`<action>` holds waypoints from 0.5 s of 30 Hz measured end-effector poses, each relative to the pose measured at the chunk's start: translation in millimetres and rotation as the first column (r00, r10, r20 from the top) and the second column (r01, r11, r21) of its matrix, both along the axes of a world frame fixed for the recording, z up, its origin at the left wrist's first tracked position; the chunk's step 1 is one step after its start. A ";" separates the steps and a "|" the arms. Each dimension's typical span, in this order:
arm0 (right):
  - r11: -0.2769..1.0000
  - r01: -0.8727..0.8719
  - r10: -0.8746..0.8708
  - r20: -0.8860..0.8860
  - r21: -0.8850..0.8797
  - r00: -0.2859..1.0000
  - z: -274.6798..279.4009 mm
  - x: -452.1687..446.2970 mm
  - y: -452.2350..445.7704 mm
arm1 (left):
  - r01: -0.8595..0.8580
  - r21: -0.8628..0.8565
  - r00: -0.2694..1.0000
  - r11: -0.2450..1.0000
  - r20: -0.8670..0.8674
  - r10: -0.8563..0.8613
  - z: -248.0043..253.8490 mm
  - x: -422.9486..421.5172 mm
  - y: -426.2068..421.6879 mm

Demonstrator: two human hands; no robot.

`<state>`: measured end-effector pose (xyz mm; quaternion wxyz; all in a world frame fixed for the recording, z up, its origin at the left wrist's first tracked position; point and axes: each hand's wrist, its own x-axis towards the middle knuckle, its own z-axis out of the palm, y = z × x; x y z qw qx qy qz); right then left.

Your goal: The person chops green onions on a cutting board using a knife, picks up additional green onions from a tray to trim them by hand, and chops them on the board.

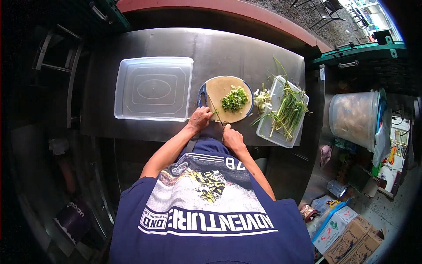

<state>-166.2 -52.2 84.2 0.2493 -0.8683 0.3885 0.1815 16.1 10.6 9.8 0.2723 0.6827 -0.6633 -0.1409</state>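
My right hand [233, 138] is wrapped round the handle of a knife [215, 108], whose blade slants up and left across the cutting board [215, 84]. At the board's near left edge, my left hand [201, 119] is closed beside the blade. A bit of green shows at its fingertips, seemingly spring onion, mostly hidden by the fingers. Chopped spring onion [234, 98] lies heaped on the board's right half. Whole spring onions [288, 111] lie across a translucent tray [265, 128] to the right. Pale trimmings [262, 99] sit between board and tray.
A large clear plastic container [154, 113] stands left on the steel table [228, 48]. Off the table's right side are a lidded bucket [354, 115] and cardboard boxes [351, 244]. A red ledge [228, 6] runs behind the table.
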 end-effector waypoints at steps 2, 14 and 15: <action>1.000 0.002 -0.002 0.004 -0.008 1.000 -0.1 0.2 0.2 | -0.001 0.005 1.000 1.000 0.004 0.001 -2.4 -0.2 -0.5; 0.998 -0.005 0.007 0.026 -0.069 1.000 -53.8 21.3 -2.4 | -0.013 -0.004 0.998 1.000 0.055 0.013 -1.2 -1.1 -2.1; 0.998 0.027 -0.025 0.052 -0.056 0.998 -51.2 23.5 -2.5 | -0.013 -0.001 0.997 1.000 0.079 0.013 -0.8 -1.1 -0.2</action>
